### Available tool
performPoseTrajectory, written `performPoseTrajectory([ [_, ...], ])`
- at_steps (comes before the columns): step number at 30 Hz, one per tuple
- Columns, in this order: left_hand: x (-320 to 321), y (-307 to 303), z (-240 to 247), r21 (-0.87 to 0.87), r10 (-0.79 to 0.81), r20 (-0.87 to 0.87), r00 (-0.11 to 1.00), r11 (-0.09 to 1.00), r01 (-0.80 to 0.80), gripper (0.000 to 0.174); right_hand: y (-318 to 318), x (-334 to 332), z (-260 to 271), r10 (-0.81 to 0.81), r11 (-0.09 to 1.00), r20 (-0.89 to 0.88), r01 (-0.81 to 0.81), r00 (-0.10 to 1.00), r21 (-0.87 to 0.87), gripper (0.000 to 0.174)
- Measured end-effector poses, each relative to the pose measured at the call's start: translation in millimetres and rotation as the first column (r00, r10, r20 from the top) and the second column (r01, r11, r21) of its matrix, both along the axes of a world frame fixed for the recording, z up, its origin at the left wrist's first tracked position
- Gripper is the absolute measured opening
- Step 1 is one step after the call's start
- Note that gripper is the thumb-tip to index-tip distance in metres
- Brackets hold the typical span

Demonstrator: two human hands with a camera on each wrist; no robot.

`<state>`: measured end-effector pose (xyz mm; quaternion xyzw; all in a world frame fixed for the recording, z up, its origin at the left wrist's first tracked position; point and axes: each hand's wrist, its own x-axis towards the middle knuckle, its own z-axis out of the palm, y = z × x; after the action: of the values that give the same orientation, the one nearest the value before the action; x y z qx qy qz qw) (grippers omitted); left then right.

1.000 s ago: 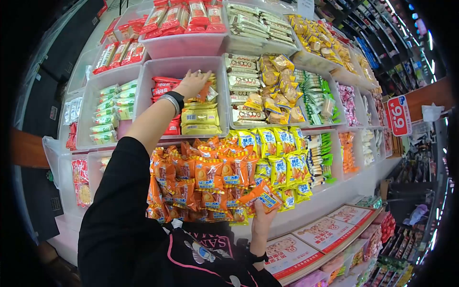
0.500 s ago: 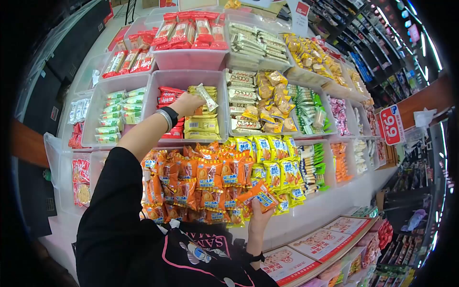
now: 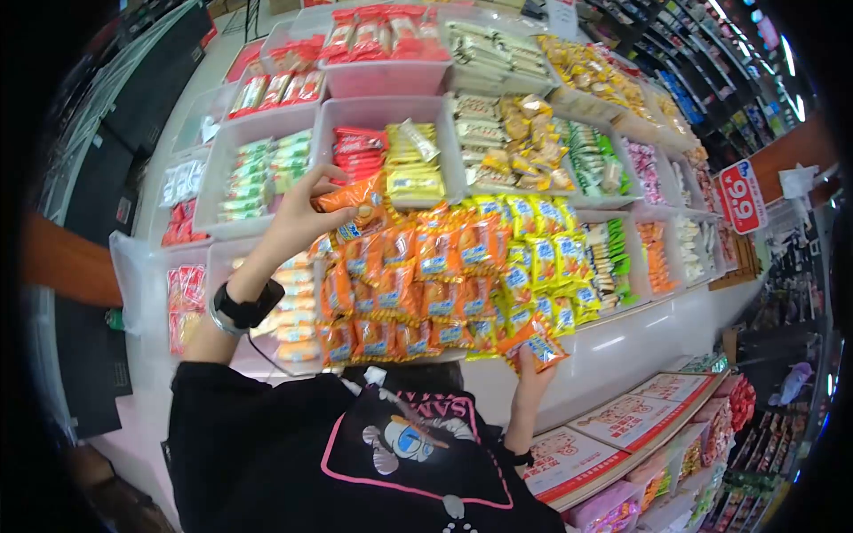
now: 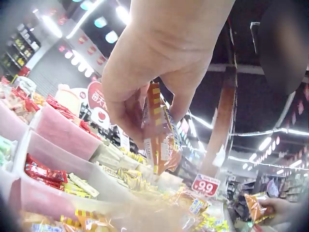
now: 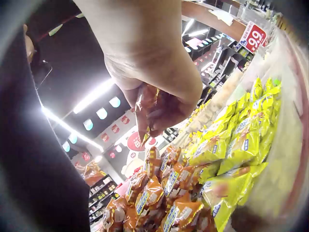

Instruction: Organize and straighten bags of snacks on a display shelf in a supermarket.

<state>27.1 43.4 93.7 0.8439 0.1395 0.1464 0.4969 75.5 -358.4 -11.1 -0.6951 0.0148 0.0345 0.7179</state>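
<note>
At pile [image 3: 426, 284] edges (top, bottom): left hand [image 3: 298, 218] pinches orange packet [image 3: 351, 194], right hand [image 3: 530, 386] grips second packet [image 3: 533, 342].

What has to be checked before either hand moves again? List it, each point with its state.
1. Left hand grips its orange packet: ok, fingers pinch it in front of the bins.
2. Right hand grips the second orange packet: ok, held at the lower edge of the orange pile.
3. Both packets match the orange pile: same colour, print too small, cannot tell.
4. Orange pile sits steady: cannot tell, it is heaped.
5. Pale packet lies square on the yellow stack: not ok, it lies askew.
</note>
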Motion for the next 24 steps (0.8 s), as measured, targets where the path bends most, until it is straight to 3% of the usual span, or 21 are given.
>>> performPoseTrajectory([
  [2,-41,-10,-2,-0.259,0.112,0.015,0.994,0.96,-0.104,0.045,7,-7,0,0.012,1.0,-0.023,-0.011,1.0,0.017,0.049],
  [4,-83,-16,-18,-0.377,0.24,-0.038,0.97,0.896,-0.236,0.048,18,-10,5,-0.008,1.0,-0.012,0.008,1.0,0.022,0.048],
  [6,-121,-17,-59,-0.539,0.325,0.005,0.946,0.797,-0.271,0.048,22,-9,-2,0.062,0.997,-0.031,-0.06,0.998,0.049,0.053],
  [8,-147,-37,-67,-0.768,0.405,0.016,0.914,0.59,-0.248,0.048,36,-10,3,0.158,0.986,-0.047,-0.154,0.986,0.066,0.051],
  [10,-170,-46,-91,-0.865,0.494,-0.042,0.869,0.418,-0.279,0.053,49,-11,4,0.225,0.973,-0.044,-0.222,0.973,0.069,0.049],
  [13,-190,-61,-97,-0.936,0.474,-0.058,0.878,0.281,-0.214,0.064,67,-13,-5,0.309,0.951,-0.005,-0.309,0.951,0.034,0.045],
  [14,-195,-61,-103,-0.935,0.484,-0.058,0.873,0.279,-0.217,0.064,73,-13,-8,0.327,0.945,0.032,-0.327,0.945,-0.005,0.043],
  [16,-198,-62,-109,-0.948,0.393,0.078,0.916,0.315,-0.054,0.065,84,-13,1,0.4,0.916,0.021,-0.4,0.916,-0.002,0.042],
  [18,-202,-67,-104,-0.934,0.347,0.089,0.933,0.356,-0.044,0.065,94,-16,8,0.446,0.895,0.064,-0.446,0.893,-0.013,0.04],
  [20,-201,-73,-101,-0.964,0.384,0.136,0.913,0.264,0.032,0.061,101,-18,14,0.469,0.883,0.064,-0.47,0.881,-0.01,0.039],
  [22,-196,-80,-100,-0.968,0.41,0.108,0.906,0.252,0.002,0.057,107,-22,18,0.488,0.872,0.064,-0.489,0.87,-0.004,0.038],
  [24,-190,-81,-114,-0.905,0.447,-0.051,0.893,0.357,-0.231,0.05,111,-26,24,0.547,0.837,0.015,-0.547,0.837,0.004,0.036],
])
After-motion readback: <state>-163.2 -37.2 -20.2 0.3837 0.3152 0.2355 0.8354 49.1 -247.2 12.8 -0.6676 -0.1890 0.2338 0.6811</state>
